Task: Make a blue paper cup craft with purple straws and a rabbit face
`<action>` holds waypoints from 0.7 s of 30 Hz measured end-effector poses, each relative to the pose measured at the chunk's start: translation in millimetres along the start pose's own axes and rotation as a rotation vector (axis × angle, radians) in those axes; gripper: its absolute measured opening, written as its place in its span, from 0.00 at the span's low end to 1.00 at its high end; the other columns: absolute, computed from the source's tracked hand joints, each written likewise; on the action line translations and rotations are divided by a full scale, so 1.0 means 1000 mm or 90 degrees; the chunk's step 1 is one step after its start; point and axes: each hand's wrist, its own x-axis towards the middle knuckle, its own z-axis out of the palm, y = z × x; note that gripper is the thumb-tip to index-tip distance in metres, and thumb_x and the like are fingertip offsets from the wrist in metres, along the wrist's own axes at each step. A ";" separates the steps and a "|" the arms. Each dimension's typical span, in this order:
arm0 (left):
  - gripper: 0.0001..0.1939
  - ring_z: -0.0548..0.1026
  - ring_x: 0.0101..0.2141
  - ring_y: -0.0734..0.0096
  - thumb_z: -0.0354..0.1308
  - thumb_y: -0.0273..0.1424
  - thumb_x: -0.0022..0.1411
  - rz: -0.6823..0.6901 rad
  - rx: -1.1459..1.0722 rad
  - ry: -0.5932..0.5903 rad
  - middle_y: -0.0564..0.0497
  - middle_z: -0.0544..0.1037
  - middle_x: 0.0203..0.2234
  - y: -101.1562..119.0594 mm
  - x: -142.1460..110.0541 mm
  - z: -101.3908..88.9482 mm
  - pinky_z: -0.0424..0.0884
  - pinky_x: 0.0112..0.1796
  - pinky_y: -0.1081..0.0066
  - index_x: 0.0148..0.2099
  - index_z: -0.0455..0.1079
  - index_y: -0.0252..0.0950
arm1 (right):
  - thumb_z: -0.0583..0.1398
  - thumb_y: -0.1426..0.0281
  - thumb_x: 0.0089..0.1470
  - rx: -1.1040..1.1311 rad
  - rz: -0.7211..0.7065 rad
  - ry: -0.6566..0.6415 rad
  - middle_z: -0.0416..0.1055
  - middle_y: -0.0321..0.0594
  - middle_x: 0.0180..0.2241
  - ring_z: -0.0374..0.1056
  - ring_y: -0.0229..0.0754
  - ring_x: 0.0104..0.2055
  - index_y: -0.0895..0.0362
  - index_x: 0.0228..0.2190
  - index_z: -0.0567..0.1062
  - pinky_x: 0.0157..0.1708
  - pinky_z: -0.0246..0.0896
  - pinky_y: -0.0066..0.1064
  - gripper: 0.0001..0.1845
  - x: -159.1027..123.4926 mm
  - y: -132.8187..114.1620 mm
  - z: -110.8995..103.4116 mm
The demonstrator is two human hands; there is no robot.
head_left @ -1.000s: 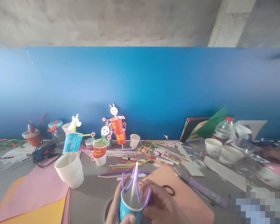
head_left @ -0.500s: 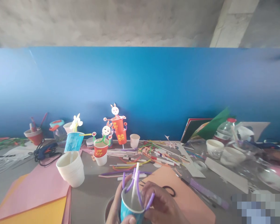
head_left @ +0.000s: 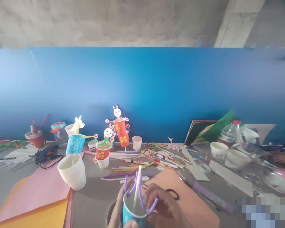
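Observation:
My left hand point(head_left: 120, 206) wraps round a blue-patterned paper cup point(head_left: 134, 212) low in the middle, its thumb across the front. A white straw point(head_left: 137, 185) stands up out of the cup. Purple pipe cleaners point(head_left: 140, 194) rise round the straw, and one bent end point(head_left: 153, 205) sticks out over the right rim. My right hand point(head_left: 162, 202) is curled at that side, its fingers closed on the purple pipe cleaner by the rim. Part of its fingertips is hidden.
Behind stand a stack of white cups point(head_left: 74, 177) bearing a blue cup figure point(head_left: 75, 144), and red cup rabbits point(head_left: 102, 150). Coloured paper point(head_left: 35, 199) lies left. Orange paper point(head_left: 192, 202) with scissors point(head_left: 173, 194) lies right. Loose pipe cleaners point(head_left: 133, 176) and pens point(head_left: 166, 163) are scattered behind.
Almost nothing differs. The cup and both hands keep their places, with only a very slight shift of my right fingers and the bent purple end.

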 end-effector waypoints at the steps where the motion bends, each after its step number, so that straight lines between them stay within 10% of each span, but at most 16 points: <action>1: 0.44 0.69 0.58 0.42 0.72 0.48 0.48 0.008 0.001 0.004 0.43 0.77 0.54 0.000 0.000 0.000 0.64 0.57 0.59 0.66 0.65 0.42 | 0.71 0.72 0.50 0.007 -0.005 -0.002 0.67 0.36 0.34 0.65 0.40 0.35 0.54 0.28 0.77 0.36 0.58 0.30 0.08 -0.001 0.001 -0.001; 21: 0.48 0.64 0.61 0.39 0.74 0.48 0.43 -0.032 0.017 0.048 0.44 0.75 0.56 -0.003 -0.001 -0.005 0.61 0.58 0.59 0.64 0.67 0.41 | 0.72 0.71 0.48 0.041 0.022 -0.060 0.69 0.38 0.37 0.67 0.42 0.38 0.53 0.32 0.77 0.39 0.58 0.32 0.10 -0.003 -0.013 -0.002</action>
